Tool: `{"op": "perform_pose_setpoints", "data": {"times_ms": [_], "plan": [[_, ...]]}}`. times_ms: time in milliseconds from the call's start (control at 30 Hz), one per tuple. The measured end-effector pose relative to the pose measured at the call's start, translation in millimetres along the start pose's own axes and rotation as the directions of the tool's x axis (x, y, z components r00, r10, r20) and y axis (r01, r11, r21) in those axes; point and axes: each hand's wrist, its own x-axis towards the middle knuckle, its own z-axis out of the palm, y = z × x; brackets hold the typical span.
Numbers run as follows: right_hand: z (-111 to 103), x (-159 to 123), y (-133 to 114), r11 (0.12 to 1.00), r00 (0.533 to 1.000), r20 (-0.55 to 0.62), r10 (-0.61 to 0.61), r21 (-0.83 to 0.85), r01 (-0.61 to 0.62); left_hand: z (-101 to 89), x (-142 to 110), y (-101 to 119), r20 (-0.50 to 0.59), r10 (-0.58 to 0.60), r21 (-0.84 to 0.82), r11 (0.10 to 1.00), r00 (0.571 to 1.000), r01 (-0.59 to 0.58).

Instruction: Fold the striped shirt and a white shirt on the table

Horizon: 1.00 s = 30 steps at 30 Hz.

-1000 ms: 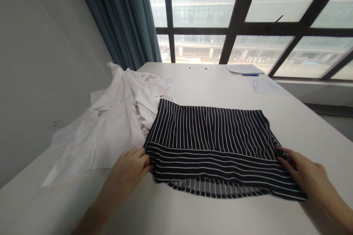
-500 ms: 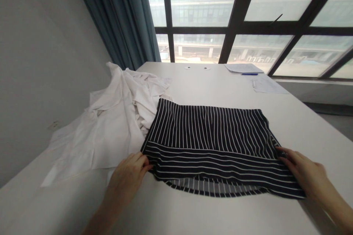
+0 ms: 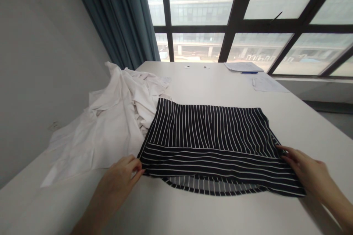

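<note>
A black garment with thin white stripes (image 3: 212,128) lies spread on the white table (image 3: 198,86). Its near part is a folded band with stripes running sideways, and a curved hem shows below it with the grey inner side visible. My left hand (image 3: 121,178) pinches the near left corner of the striped garment between thumb and fingers. At the right edge, my right hand (image 3: 307,170) grips the cloth near the end of the band, its fingertips partly hidden by the fabric.
A heap of white cloth (image 3: 118,117) lies at the left, touching the striped garment's left side. Papers (image 3: 242,67) and a blue pen (image 3: 249,72) rest at the far right. Beyond the table are a blue curtain (image 3: 121,18) and windows; a grey wall stands at left.
My left hand has shifted a little to the left, drawing the garment's near left corner outward and flatter. My right hand has stayed nearly in place.
</note>
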Motion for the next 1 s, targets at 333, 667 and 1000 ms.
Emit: {"op": "perform_pose_setpoints", "data": {"times_ms": [333,667,1000], "plan": [[-11.8,2.1,-37.2,0.938,0.949,-0.127,-0.290,-0.232,0.256,-6.2,7.6,20.7,-0.229,0.179,0.040,0.984,0.957,-0.174],[22.0,-17.1,-103.1,0.843,0.838,0.114,-0.534,-0.007,0.538,36.9,58.8,68.5,-0.025,0.733,0.006,0.680,0.680,-0.733],[1.3,-56.3,-66.9,0.852,0.830,0.224,-0.511,0.009,0.523,39.3,6.8,67.6,0.123,0.720,-0.072,0.693,0.683,-0.717]]}}
